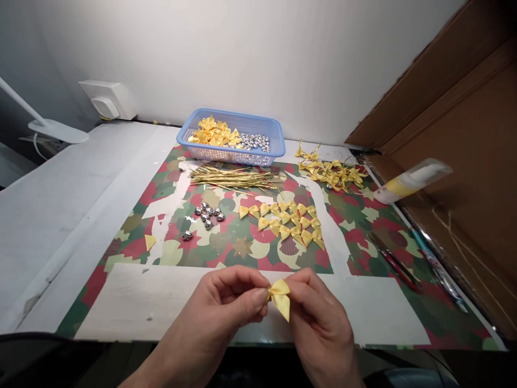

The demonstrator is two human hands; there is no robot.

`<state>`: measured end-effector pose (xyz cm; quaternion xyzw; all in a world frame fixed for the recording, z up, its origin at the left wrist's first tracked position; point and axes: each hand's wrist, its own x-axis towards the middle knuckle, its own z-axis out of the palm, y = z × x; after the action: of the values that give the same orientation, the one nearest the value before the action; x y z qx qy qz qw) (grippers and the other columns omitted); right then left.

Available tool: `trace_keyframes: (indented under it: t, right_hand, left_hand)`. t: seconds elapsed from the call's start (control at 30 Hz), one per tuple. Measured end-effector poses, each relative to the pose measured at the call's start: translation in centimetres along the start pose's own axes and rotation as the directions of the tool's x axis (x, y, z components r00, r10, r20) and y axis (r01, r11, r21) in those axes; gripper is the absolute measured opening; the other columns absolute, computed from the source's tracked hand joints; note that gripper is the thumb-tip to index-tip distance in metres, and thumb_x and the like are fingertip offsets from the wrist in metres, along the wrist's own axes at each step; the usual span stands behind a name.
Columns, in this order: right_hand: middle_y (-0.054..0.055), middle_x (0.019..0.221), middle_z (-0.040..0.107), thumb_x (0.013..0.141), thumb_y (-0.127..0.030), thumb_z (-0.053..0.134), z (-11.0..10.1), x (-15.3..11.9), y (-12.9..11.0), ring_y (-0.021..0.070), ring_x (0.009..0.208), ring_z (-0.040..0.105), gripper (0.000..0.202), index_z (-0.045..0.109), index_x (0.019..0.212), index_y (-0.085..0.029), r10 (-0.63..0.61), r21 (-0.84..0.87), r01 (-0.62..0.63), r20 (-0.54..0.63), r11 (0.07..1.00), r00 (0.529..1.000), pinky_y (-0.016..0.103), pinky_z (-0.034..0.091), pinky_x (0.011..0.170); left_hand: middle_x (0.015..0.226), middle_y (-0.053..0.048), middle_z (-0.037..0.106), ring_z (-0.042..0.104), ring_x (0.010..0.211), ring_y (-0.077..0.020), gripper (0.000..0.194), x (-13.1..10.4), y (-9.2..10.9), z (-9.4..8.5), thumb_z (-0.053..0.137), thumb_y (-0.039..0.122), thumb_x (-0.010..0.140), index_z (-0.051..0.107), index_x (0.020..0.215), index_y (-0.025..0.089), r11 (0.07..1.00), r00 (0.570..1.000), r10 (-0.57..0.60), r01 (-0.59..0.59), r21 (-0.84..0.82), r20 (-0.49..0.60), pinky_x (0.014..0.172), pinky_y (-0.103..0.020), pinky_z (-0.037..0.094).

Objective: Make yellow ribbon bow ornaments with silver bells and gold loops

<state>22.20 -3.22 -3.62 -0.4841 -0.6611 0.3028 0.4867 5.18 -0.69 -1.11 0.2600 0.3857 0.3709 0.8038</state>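
Observation:
A yellow ribbon bow (280, 295) is held up over the front edge of the table. My left hand (230, 302) pinches it at the knot between thumb and forefinger. At the bow's right side, my right hand (321, 318) is closed with curled fingers against the ribbon; its fingertips are partly hidden behind it. Beyond my hands, several more yellow bows (285, 218) lie in rows on the patterned sheet. Left of them sits a small group of silver bells (205, 214). A bundle of gold twist ties (234, 178) lies farther back.
A blue basket (232, 155) with bows and bells stands against the wall. Bows with ties attached (337, 175) are heaped at the back right. A pump bottle (412, 180), tweezers (393, 261) and pens (438, 269) lie along the right, beside a cardboard panel (456, 134).

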Motion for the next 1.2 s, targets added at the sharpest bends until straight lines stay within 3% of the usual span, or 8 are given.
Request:
trace_keyframes:
  t: [0.53,0.67,0.83,0.9,1.0,1.07,1.2]
  right_hand:
    - [0.0,0.074,0.055,0.093,-0.006,0.056,0.1,0.0,0.1,0.0116,0.061,0.056,0.026,0.075,0.093,-0.025,-0.013,0.01,0.014,-0.037,1.0,0.999,0.02,0.042,0.049]
    - [-0.001,0.077,0.066,0.091,-0.007,0.062,0.1,-0.1,0.1,0.0118,0.065,0.064,0.023,0.074,0.091,-0.026,0.022,0.002,-0.022,-0.068,1.0,0.997,0.018,0.05,0.057]
    - [0.0,0.092,0.076,0.096,-0.011,0.057,0.0,-0.9,0.6,0.0129,0.074,0.074,0.032,0.062,0.122,-0.029,0.133,-0.022,-0.135,-0.081,0.991,0.988,0.018,0.06,0.067]
    - [0.002,0.102,0.075,0.095,-0.01,0.056,-0.3,-1.0,0.4,0.0157,0.088,0.074,0.034,0.061,0.123,-0.029,0.043,-0.102,-0.054,-0.103,0.993,0.994,0.024,0.061,0.076]
    - [0.006,0.108,0.07,0.089,-0.006,0.063,-1.1,-0.5,-0.4,0.0211,0.102,0.067,0.031,0.068,0.111,-0.027,-0.2,-0.291,0.171,-0.071,0.941,0.977,0.034,0.056,0.087]
    - [0.007,0.101,0.069,0.084,-0.002,0.065,-1.4,-0.1,-0.9,0.0221,0.099,0.064,0.033,0.07,0.107,-0.025,-0.313,-0.402,0.283,-0.01,0.871,0.95,0.038,0.053,0.086]
    - [0.006,0.092,0.074,0.084,-0.002,0.059,-1.3,0.4,-1.4,0.023,0.09,0.068,0.035,0.071,0.108,-0.025,-0.403,-0.513,0.389,0.09,0.765,0.911,0.039,0.051,0.082]
  left_hand:
    - [0.073,0.002,0.069,0.058,0.073,-0.0105,0.005,-0.2,0.0,-0.2,0.078,0.024,0.086,0.08,0.084,0.02,0.993,1.0,0.017,-0.018,0.117,0.008,0.073,-0.019,0.047]
    - [0.074,0.002,0.07,0.058,0.074,-0.0117,0.007,-0.3,0.0,-0.1,0.077,0.026,0.087,0.081,0.085,0.021,0.979,0.998,0.058,-0.058,0.195,0.005,0.073,-0.019,0.048]
    - [0.075,0.001,0.073,0.063,0.077,-0.014,0.007,-0.2,0.2,0.1,0.077,0.028,0.086,0.082,0.086,0.023,0.961,0.994,0.103,-0.09,0.262,-0.037,0.074,-0.02,0.05]
    - [0.078,0.0,0.076,0.066,0.079,-0.0157,0.007,-0.3,0.1,0.1,0.077,0.028,0.085,0.082,0.086,0.023,0.943,0.985,0.15,-0.116,0.313,-0.087,0.075,-0.022,0.052]
    - [0.083,-0.001,0.079,0.069,0.08,-0.0184,0.006,-0.3,-0.2,0.1,0.078,0.028,0.083,0.081,0.085,0.023,0.912,0.961,0.236,-0.169,0.373,-0.142,0.074,-0.024,0.055]
    - [0.083,-0.001,0.08,0.071,0.08,-0.0198,0.005,-0.3,-0.3,0.1,0.078,0.027,0.082,0.08,0.084,0.023,0.901,0.951,0.271,-0.197,0.386,-0.146,0.074,-0.025,0.057]
    - [0.08,-0.002,0.08,0.073,0.078,-0.0216,0.004,-0.3,-0.4,0.3,0.077,0.025,0.082,0.08,0.081,0.022,0.875,0.94,0.308,-0.218,0.432,-0.149,0.073,-0.027,0.058]
